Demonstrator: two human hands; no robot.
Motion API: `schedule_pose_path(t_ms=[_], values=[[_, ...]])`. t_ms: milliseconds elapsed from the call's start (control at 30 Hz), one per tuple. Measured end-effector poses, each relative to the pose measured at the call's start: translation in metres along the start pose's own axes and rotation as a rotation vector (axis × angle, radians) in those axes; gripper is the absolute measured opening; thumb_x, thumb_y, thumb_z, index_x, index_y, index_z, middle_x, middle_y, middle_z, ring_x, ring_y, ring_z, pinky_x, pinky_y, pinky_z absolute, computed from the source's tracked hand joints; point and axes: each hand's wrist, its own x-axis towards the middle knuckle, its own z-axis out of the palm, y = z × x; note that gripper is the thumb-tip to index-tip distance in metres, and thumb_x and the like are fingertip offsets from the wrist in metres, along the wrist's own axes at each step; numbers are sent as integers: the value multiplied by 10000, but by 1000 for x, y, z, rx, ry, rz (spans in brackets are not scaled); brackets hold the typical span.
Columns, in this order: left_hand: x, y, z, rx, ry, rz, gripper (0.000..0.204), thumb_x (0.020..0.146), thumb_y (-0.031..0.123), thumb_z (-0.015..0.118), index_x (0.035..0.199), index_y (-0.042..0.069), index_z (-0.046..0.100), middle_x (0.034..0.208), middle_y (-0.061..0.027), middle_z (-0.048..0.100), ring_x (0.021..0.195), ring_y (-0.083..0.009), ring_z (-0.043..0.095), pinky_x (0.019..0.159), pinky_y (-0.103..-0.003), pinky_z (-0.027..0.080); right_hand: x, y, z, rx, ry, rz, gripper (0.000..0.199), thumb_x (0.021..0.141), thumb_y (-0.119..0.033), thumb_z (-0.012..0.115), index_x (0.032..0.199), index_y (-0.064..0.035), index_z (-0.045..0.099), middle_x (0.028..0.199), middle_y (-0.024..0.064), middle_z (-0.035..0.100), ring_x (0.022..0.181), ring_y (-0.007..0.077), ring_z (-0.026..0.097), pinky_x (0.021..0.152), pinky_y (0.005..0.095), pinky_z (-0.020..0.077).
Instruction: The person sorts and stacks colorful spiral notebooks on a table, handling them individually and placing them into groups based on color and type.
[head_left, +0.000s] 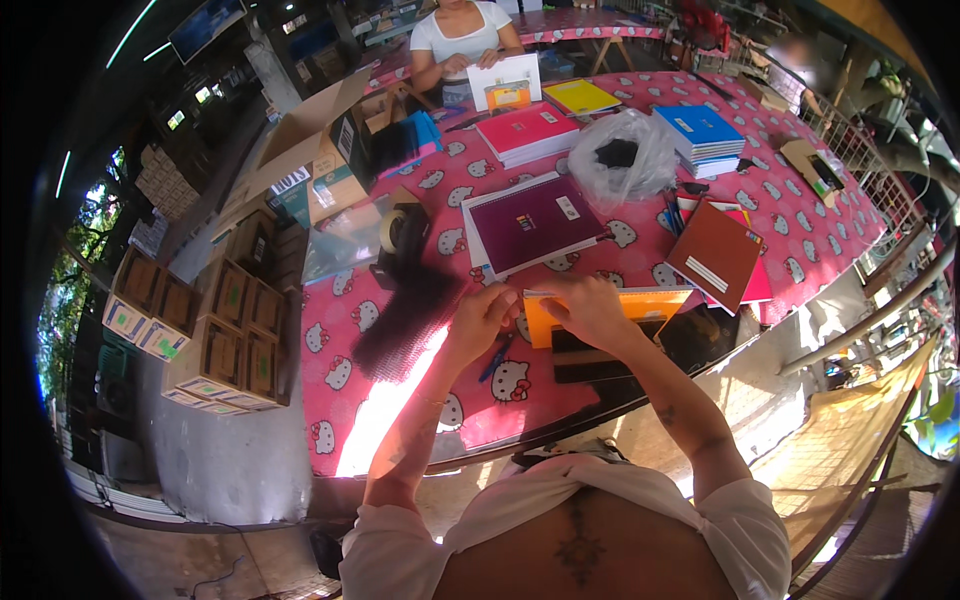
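Note:
An orange notebook (640, 305) stands on its edge at the near side of the table, in front of me. My right hand (585, 306) is closed over its upper left part, fingers bent down onto the cover. Just left of the notebook's end, my left hand (485, 318) has its fingers pinched together; whatever lies between them is too small to make out. Black mesh material (408, 325) lies beside my left wrist. Beyond both hands rests a dark purple spiral notebook (530, 222) on white sheets. A blue pen (495, 360) lies below my left hand.
A tape dispenser (395, 235) and an open carton (340, 165) stand left. Red notebooks (525, 130), blue notebooks (700, 135), a plastic bag (622, 165) and a brown notebook (715, 255) cover the pink table (335, 425). Across it, a person (465, 50) holds a white-backed notebook (505, 82).

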Motion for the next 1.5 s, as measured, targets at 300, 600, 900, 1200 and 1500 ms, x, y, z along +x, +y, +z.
schedule_pose_path(t_ms=[300,600,900,1200,1500], values=[[-5,9,9,-57,14,5,215,1005,179,598,1121,3,637,826,-81,690,716,-130,645,664,-284,517,-1,-3,-8,19,61,1,187,835,-210,712,1021,-185,721,841,58,717,710,280,700,687,421,555],[-5,25,8,210,121,56,173,938,135,683,1026,-12,706,767,-95,671,645,-134,633,586,-298,492,2,-8,8,31,160,-82,130,831,-156,676,957,-137,702,810,58,674,745,291,679,669,416,543],[8,18,-7,120,-72,7,221,984,187,619,996,-15,708,715,-68,656,576,-107,591,547,-275,474,2,-11,5,50,100,-27,84,837,-187,660,880,-138,712,852,63,700,806,301,694,725,420,568],[3,29,17,373,197,418,191,943,211,664,946,21,653,742,-84,638,588,-187,611,574,-337,485,0,-7,5,123,69,19,120,848,-163,668,965,-136,677,797,106,705,755,327,699,696,444,565],[6,35,14,528,86,455,170,909,137,709,1013,18,645,830,-107,584,672,-215,629,597,-350,503,5,9,-2,257,45,-83,144,845,-87,667,987,-68,655,940,133,671,851,357,685,756,452,557]])
